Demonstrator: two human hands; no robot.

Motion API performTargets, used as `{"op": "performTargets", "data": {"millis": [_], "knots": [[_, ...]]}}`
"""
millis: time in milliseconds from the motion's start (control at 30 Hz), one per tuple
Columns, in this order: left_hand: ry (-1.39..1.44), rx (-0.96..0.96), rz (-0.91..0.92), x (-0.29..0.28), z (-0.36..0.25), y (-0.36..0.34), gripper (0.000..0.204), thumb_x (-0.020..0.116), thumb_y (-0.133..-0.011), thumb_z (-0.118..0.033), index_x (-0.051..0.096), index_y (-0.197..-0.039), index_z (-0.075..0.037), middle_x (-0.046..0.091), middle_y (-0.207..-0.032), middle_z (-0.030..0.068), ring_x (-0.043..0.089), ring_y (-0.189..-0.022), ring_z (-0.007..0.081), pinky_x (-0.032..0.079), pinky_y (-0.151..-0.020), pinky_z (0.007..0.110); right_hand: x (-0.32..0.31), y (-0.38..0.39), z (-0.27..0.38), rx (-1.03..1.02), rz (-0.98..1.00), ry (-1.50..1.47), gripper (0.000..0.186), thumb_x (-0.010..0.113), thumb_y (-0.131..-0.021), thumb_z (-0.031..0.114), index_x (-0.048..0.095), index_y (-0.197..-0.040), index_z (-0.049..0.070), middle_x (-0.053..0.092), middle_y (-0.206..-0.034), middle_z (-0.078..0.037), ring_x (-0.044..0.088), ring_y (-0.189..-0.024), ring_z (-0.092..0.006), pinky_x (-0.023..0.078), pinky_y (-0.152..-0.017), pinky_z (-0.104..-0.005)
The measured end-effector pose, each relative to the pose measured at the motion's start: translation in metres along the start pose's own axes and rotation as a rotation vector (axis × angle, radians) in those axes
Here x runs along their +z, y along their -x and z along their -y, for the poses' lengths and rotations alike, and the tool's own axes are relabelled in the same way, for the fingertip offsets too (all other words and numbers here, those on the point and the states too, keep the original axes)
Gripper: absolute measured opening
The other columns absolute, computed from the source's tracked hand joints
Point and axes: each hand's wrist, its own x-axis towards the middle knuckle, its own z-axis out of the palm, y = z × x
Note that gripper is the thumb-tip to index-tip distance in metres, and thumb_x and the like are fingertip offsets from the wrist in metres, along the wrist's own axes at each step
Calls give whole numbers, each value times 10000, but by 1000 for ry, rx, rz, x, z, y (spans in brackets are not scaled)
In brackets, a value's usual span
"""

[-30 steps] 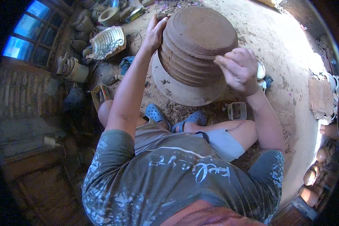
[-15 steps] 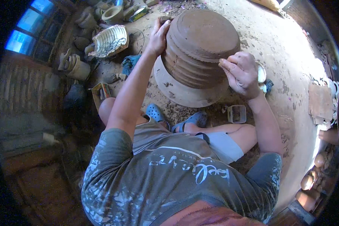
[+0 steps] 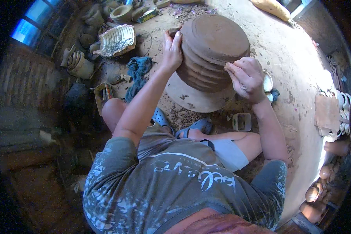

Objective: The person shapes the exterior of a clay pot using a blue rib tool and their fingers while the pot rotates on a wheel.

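A large ridged pot of brown clay, with a flat closed top, stands on a pale round board. My left hand is at the pot's left side, its fingers closed on a dark brown lump that looks like clay. On the right, my right hand pinches its fingertips together close against the ridge below the pot's top edge. Something small and tan shows at those fingertips, too small to make out.
A clear plastic tub sits right of my feet in blue clogs. Left of the pot lie a blue cloth, a ribbed white piece and an open box. Pots line the right wall.
The whole view has shifted a little, and more of the blue cloth shows beside my left arm. Both hands keep about the same places at the pot, the right one still pinched.
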Motion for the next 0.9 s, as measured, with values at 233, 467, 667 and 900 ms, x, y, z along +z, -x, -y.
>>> {"op": "performTargets", "data": {"millis": [233,467,667,900], "knots": [[-122,56,-121,7,-6,33,400,448,-1147,-273,444,-1406,32,589,-1356,225,566,-1270,312,408,-1136,409,14,-12,15,-13,23,37,132,815,-803,69,757,-918,41,677,-908,-49,651,-897,-268,512,-786,-416],[80,31,-127,16,3,68,507,419,-1151,-316,313,-1498,39,515,-1454,248,502,-1356,322,371,-1160,427,21,-20,26,-5,17,72,156,802,-786,71,756,-933,53,673,-913,-46,652,-913,-266,509,-797,-426],[-248,-27,-104,17,-36,104,600,353,-1158,-364,282,-1589,47,475,-1538,284,467,-1432,378,337,-1202,438,28,-26,41,7,28,161,112,770,-807,95,738,-911,68,664,-901,-40,651,-908,-254,496,-784,-414],[-32,-15,-26,6,-32,130,578,390,-1156,-257,209,-1611,49,316,-1660,229,327,-1532,315,231,-1278,435,48,-51,71,52,69,255,72,686,-833,182,664,-853,116,624,-850,-29,625,-891,-240,471,-861,-429]]}}
